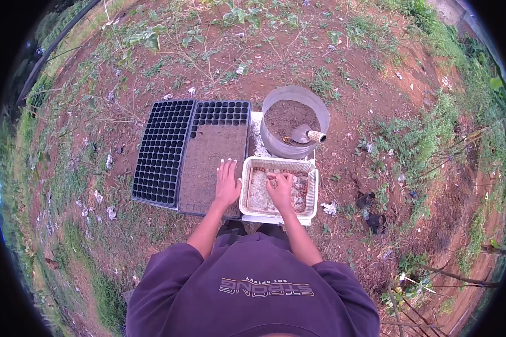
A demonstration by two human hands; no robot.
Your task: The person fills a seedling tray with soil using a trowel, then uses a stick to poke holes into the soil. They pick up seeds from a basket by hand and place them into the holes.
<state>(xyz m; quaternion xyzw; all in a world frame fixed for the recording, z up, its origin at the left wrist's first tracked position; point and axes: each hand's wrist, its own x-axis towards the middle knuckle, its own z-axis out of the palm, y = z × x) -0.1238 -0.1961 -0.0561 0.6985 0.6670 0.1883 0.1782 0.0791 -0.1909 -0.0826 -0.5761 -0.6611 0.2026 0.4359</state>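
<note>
Nearest, purple sleeves reaching forward. Right hand (pixel 280 188) inside the white tray (pixel 252 163), fingers curled down onto the reddish seeds (pixel 299 190) on its bottom; whether any are pinched, impossible to tell. Left hand (pixel 227 182) just beside the tray's left wall, spread flat, palm down on the soil-filled seedling tray (pixel 213 151), holding nothing. Left of that, an empty black cell tray (pixel 162 149). Farther off, a grey bucket (pixel 275 143) of soil with a trowel (pixel 306 135) in it.
</note>
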